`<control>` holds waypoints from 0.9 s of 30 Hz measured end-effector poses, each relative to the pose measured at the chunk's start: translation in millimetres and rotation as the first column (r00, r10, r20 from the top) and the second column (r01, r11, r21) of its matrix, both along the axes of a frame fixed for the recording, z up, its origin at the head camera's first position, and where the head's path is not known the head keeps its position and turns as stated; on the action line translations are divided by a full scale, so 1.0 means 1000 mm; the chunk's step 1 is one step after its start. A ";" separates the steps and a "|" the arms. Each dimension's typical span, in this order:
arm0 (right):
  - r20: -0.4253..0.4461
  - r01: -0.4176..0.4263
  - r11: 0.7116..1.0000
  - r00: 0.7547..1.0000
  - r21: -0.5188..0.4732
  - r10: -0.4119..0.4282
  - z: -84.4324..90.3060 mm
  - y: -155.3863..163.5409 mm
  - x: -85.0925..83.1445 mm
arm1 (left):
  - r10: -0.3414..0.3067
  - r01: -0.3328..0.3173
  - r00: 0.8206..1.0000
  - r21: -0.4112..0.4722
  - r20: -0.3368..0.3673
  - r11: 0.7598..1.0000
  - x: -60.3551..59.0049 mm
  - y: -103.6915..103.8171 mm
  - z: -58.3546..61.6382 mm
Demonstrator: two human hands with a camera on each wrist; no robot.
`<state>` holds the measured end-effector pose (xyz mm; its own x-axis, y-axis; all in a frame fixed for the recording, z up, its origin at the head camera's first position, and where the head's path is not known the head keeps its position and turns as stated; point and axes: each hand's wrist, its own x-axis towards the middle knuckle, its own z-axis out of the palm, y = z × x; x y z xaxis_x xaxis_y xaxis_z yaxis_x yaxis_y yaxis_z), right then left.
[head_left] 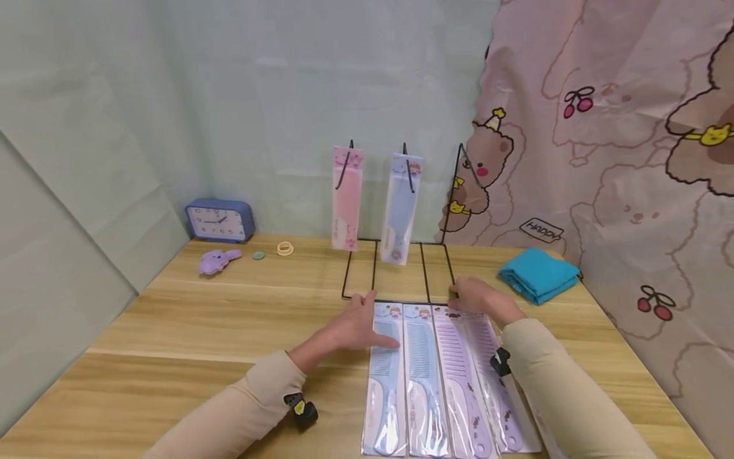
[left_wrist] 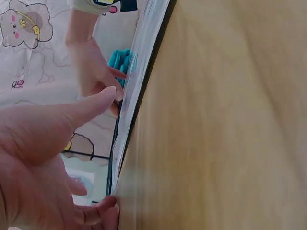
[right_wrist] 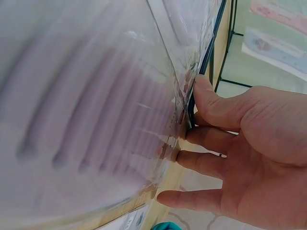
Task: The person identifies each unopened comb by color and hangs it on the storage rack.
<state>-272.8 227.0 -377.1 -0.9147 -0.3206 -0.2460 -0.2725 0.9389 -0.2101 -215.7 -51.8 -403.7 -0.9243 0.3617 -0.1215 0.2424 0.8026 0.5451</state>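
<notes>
Four packaged combs lie side by side on the wooden table (head_left: 201, 331): two blue ones (head_left: 383, 389) (head_left: 424, 382) and two purple ones (head_left: 459, 382) (head_left: 496, 376). My left hand (head_left: 358, 322) (left_wrist: 57, 143) rests with straight fingers on the top left of the leftmost blue package. My right hand (head_left: 478, 296) (right_wrist: 230, 143) lies at the top edge of the rightmost purple package (right_wrist: 86, 124), fingers stretched out, thumb against the edge beside the rack's base wire (right_wrist: 211, 52). Behind them stands a black wire rack (head_left: 424, 271) with a pink comb package (head_left: 347, 197) and a blue one (head_left: 399, 207) hanging.
At the back left are a blue clock (head_left: 220, 220), a purple plush toy (head_left: 218, 261), a small green piece (head_left: 259, 255) and a yellow ring (head_left: 285, 248). A folded teal cloth (head_left: 539, 274) lies at the back right, by a bear-print curtain (head_left: 631, 159).
</notes>
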 end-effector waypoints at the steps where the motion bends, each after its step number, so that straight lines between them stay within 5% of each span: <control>1: 0.000 -0.001 1.000 1.000 0.001 0.001 0.000 0.000 0.000 | -0.001 0.001 1.000 -0.011 -0.007 1.000 0.001 0.001 -0.001; 8: 0.001 -0.014 1.000 1.000 0.005 0.014 -0.001 -0.001 -0.001 | -0.027 0.025 0.999 -0.050 -0.036 0.998 0.005 0.004 -0.003; 17: 0.002 -0.013 1.000 1.000 -0.020 0.013 0.000 -0.001 -0.003 | -0.105 0.105 0.994 -0.124 0.008 0.987 0.014 0.006 0.009; 23: 0.005 -0.007 0.999 1.000 -0.040 0.007 -0.002 0.001 -0.001 | -0.088 0.090 0.995 -0.065 0.039 0.994 0.019 0.007 0.015; 27: 0.007 0.006 0.999 1.000 -0.038 -0.006 -0.002 0.000 0.001 | -0.112 0.111 0.993 0.021 0.041 0.994 0.013 0.000 0.008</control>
<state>-272.1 226.5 -379.0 -0.9149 -0.3243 -0.2403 -0.2651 0.9318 -0.2480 -202.3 -52.0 -395.7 -0.8722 0.4650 -0.1516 0.3065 0.7613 0.5714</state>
